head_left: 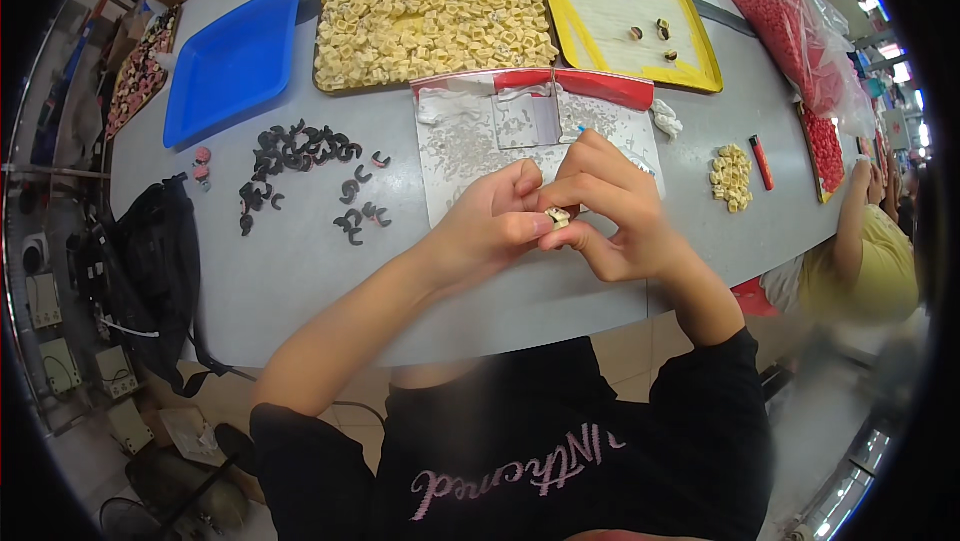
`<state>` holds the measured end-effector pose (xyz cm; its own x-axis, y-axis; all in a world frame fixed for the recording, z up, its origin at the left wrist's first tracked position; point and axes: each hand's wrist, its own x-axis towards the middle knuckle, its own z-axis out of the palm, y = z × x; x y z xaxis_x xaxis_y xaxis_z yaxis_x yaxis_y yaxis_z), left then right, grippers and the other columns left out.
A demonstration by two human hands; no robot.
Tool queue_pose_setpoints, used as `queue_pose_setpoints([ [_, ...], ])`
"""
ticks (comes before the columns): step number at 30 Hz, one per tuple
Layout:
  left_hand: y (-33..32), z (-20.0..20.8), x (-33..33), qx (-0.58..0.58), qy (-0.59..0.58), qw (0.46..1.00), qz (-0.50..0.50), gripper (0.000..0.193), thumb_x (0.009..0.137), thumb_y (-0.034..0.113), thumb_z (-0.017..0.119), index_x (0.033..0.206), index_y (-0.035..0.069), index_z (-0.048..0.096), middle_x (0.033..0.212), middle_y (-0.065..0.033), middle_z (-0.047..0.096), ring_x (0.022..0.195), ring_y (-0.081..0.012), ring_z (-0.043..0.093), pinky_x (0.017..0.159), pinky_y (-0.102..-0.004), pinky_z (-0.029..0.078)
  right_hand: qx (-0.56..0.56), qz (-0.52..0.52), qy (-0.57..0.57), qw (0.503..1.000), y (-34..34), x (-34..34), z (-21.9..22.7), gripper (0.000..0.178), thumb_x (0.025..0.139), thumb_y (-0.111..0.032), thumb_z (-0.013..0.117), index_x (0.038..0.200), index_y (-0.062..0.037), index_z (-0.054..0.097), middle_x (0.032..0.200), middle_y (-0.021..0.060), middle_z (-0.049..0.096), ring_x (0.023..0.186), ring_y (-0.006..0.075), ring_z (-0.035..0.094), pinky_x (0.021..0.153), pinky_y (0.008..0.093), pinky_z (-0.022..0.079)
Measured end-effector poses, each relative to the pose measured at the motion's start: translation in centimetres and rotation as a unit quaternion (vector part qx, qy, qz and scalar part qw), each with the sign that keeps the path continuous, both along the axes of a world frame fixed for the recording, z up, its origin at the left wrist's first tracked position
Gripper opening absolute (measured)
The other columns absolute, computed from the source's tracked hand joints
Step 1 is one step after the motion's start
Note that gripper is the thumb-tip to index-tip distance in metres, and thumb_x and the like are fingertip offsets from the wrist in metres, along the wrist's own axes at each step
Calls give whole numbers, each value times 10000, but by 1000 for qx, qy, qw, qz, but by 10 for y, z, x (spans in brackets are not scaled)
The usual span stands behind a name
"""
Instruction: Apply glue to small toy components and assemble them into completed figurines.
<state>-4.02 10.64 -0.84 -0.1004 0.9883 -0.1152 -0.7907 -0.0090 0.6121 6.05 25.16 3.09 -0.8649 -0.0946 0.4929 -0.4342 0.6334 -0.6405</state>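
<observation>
In front of me, over the near part of the table, my two hands meet at a small cream-coloured piece (560,222) with a dark part on it. My left hand (495,209) pinches it from the left, the thumb lying along its side. From the right, my right hand (620,203) closes thumb and fingers on the same piece. Fingers cover much of it, so its full shape is hidden. Just beyond my hands lies a white sheet (450,156) strewn with grey specks. Loose black curved pieces (305,148) are scattered to the left.
A tray of many cream pieces (430,21) stands at the back, beside a yellow-rimmed tray (715,69) holding several dark-and-cream pieces. To the left are a blue tray (230,66) and a black bag (150,261). Rightward lie a cream pile (731,179), a red tube (762,163) and a bag of red pieces (790,36); another person (865,261) sits beyond.
</observation>
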Motion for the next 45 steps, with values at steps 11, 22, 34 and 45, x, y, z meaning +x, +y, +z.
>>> queue_pose_setpoints([
  [11,-4,-6,1,-11,12,1000,9,455,681,326,716,890,119,370,922,-31,451,870,-94,473,830,-249,412,16,-10,6,1000,-3,0,-1,271,642,-82,730,867,-24,590,708,82,462,650,254,440,579,340,364],
  [22,-5,-4,2,-17,6,1000,20,340,753,92,598,842,130,272,830,-19,444,720,-60,411,625,-199,368,37,-28,21,999,-6,2,-4,302,603,-49,734,867,-14,592,715,92,465,648,264,443,566,344,369],
  [34,-3,-2,-2,-7,26,999,39,370,745,79,620,858,121,270,837,-20,446,748,-57,416,648,-193,375,18,0,6,1000,2,-3,-6,291,642,-74,748,892,-24,607,734,83,495,666,258,461,593,330,386],
  [45,-2,10,-5,155,599,669,412,482,575,-4,773,746,90,332,872,-86,614,656,-146,469,541,-241,413,-68,2,41,997,13,-5,5,451,615,-173,801,998,-14,621,914,97,600,819,227,586,733,312,469],
])
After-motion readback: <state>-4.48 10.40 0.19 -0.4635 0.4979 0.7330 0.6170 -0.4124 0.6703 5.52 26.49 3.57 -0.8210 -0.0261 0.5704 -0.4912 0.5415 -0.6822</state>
